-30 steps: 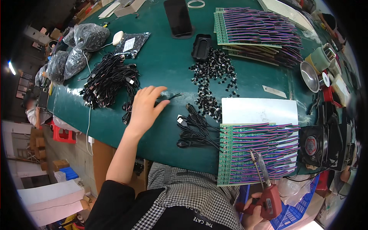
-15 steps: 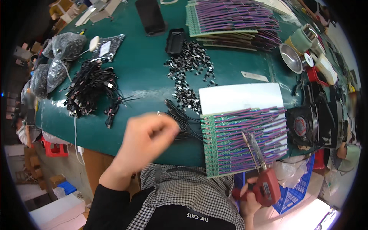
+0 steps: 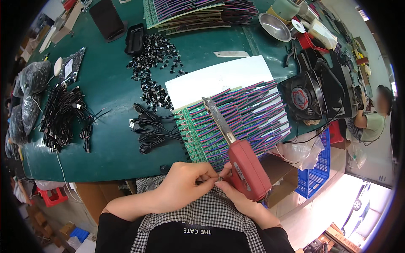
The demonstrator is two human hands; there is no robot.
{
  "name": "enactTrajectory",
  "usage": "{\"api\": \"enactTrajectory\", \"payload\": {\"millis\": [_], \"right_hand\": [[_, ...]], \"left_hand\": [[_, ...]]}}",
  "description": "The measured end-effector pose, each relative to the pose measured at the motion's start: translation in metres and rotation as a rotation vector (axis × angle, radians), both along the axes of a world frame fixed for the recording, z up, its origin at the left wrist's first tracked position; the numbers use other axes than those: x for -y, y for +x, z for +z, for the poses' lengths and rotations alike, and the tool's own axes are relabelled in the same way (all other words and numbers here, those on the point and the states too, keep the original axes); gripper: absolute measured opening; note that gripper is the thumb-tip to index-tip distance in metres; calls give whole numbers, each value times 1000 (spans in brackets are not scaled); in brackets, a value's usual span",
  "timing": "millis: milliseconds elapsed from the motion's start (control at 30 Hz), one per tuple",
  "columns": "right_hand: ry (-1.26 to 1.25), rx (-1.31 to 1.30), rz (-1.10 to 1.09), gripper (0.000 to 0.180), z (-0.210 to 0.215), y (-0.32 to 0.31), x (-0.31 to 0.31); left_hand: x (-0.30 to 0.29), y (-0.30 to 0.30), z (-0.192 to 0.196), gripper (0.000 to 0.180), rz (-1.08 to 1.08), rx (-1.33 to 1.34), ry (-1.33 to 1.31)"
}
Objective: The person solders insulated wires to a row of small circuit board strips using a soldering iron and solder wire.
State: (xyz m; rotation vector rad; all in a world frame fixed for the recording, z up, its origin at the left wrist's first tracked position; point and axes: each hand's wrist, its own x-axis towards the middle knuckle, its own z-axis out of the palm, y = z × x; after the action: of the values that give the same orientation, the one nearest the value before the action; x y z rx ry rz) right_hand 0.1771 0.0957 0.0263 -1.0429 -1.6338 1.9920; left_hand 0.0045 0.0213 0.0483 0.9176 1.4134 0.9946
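Observation:
My right hand (image 3: 240,198) grips a red soldering gun (image 3: 249,170), its metal tip slanting up and left over a panel of green circuit boards (image 3: 192,135). Rows of purple, dark-striped wires (image 3: 249,114) run rightward from these boards, partly over a white sheet (image 3: 219,82). My left hand (image 3: 179,187) is closed in a pinch, its fingertips meeting my right fingers in front of the checked apron. Whatever lies between them is too small to make out. Black cables (image 3: 154,126) lie at the boards' left edge, some ends reaching onto it.
Small black-and-silver connectors (image 3: 154,55) are heaped beside a black tray (image 3: 135,39). Another cable bundle (image 3: 63,116) lies left. More wired boards (image 3: 185,17) are stacked at the back. A fan (image 3: 301,98), metal bowl (image 3: 275,26) and blade (image 3: 231,54) are on the right.
My left hand has moved right and down to meet my right hand. The soldering gun has shifted left and up, its tip now tilted more leftward. The whole view has swung right.

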Motion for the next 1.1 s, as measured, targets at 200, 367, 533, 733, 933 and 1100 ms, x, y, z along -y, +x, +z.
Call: {"api": "enactTrajectory", "payload": {"millis": [200,367,533,733,933,1100], "right_hand": [[251,10,53,74,1,-2,-4],[21,-86,-14,55,7,3,-5],[8,-200,-61,45,11,6,-16],[-69,-80,-32,41,9,0,-6],[46,-23,15,72,0,2,-7],[54,-104,40,64,-3,2,-10]], "left_hand": [[2,7,0,11,19,-228,106],[0,-3,-4,8,-1,412,-130],[3,-6,-8,8,43,634,-168],[1,0,-5,8,91,458,-115],[-1,3,-2,6,54,312,-95],[4,6,-5,5,131,311,-109]]}}
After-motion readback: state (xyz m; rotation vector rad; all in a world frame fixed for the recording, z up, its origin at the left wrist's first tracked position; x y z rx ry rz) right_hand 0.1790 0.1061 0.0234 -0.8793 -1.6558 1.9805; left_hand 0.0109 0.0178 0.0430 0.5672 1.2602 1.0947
